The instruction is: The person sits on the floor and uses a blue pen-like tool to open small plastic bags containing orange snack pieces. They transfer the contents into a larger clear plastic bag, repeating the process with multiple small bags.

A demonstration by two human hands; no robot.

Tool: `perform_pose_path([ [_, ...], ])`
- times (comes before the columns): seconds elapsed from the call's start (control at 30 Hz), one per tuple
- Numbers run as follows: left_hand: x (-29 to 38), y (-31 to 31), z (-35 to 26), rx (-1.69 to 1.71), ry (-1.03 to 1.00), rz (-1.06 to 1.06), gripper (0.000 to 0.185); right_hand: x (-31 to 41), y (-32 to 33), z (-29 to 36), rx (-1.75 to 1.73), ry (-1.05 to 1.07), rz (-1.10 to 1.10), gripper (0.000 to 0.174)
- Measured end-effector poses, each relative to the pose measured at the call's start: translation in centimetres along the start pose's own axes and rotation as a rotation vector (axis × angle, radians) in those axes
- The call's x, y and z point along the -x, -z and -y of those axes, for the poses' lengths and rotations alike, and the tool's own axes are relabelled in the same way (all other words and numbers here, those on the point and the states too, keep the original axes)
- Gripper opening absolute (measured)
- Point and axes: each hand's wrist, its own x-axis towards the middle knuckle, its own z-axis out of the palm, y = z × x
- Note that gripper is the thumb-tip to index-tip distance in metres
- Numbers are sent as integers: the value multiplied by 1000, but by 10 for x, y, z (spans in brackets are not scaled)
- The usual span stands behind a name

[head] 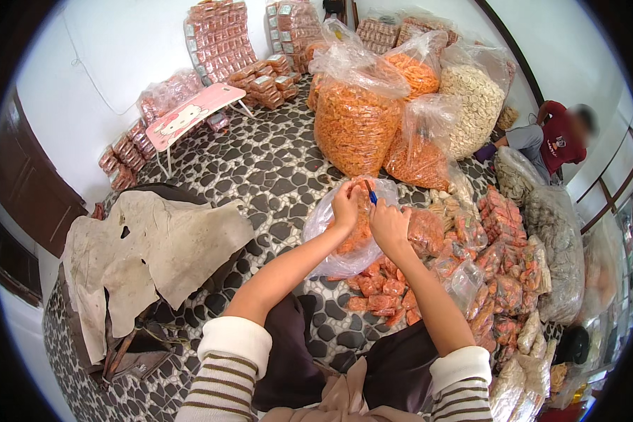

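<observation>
In front of me an open clear plastic bag point(322, 221) holds orange snack pieces point(343, 245). Above it, my right hand point(390, 224) grips a blue-handled tool point(372, 197), perhaps a knife, with a narrow dark part pointing up and left. My left hand point(346, 203) is at the bag's upper middle, its fingers bent close to the tool's tip; what they pinch is too small to tell. Small orange packets point(382, 302) lie on the floor below the bag. A larger clear packet of orange snacks point(425, 231) lies just right of my right hand.
Large clear sacks of orange snacks point(356, 126) and pale round chips point(469, 105) stand ahead. Piled packets point(506, 290) cover the floor at right. A pink folding table point(195, 113) and a draped beige sheet point(153, 253) are at left. Another person point(556, 140) sits at far right.
</observation>
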Motion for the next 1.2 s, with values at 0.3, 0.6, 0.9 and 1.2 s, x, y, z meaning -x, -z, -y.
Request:
perform_pose_path([
  [0.3, -24, 21, 34, 341, 128, -150, 16, 16, -34, 2, -177, -16, 322, 28],
  [0.6, -19, 21, 56, 392, 253, 18, 21, -32, -65, -26, -868, -426, 107, 39],
  [0.9, 0, 26, 24, -44, -42, 198, 27, -39, -66, -33, -1003, -337, -5, 21],
  [1.2, 2, 45, -15, -665, -787, 622, 32, -35, -65, -36, -782, -247, 6, 17],
])
